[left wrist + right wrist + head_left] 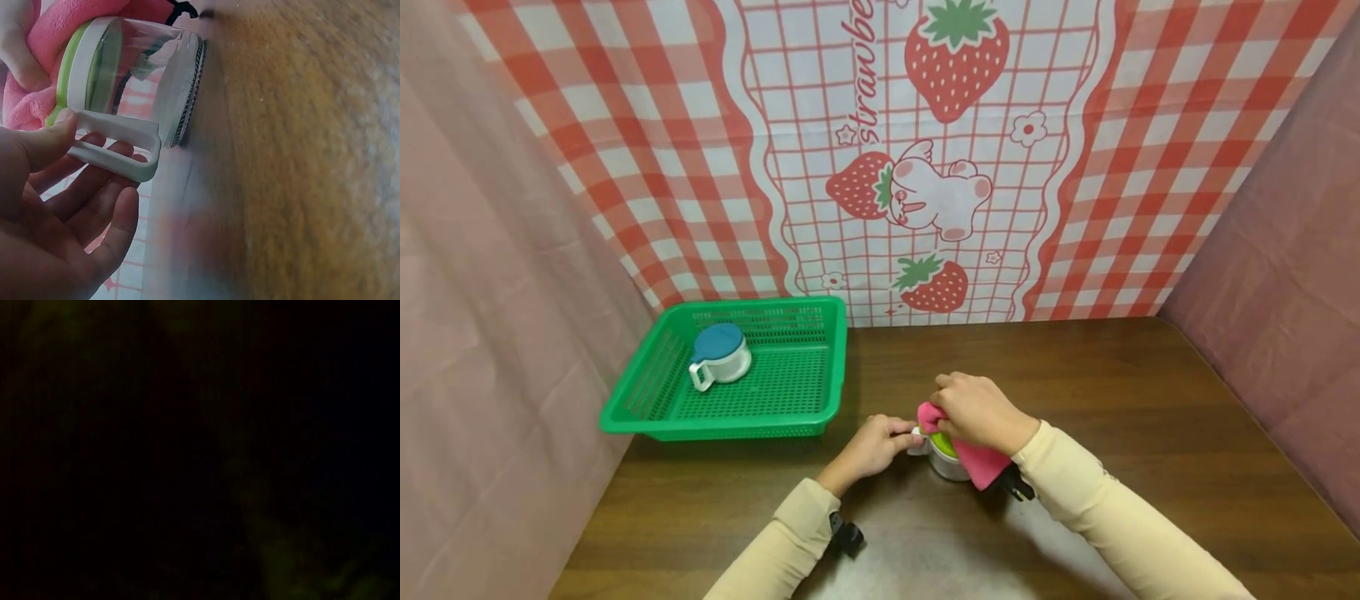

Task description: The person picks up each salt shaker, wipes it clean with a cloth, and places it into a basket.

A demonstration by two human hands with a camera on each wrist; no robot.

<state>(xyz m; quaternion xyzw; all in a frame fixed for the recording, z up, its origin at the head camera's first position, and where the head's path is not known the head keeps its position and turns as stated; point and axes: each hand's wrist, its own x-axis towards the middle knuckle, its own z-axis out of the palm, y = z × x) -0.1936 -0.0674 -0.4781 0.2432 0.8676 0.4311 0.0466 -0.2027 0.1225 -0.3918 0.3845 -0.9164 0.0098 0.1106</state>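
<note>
A clear jar with a green lid and a white handle stands on the table near the middle. My left hand pinches the handle, its thumb on the top by the lid and the fingers beneath, as the left wrist view shows. With my right hand I grip a pink cloth against the lid; the cloth drapes down the jar's right side and hides part of it. The right wrist view is almost black and shows nothing clear.
On the left of the brown wooden table sits a green plastic basket. Inside it rests a similar jar with a blue lid and a white handle. A strawberry-print checked cloth hangs behind, with plain curtains at both sides.
</note>
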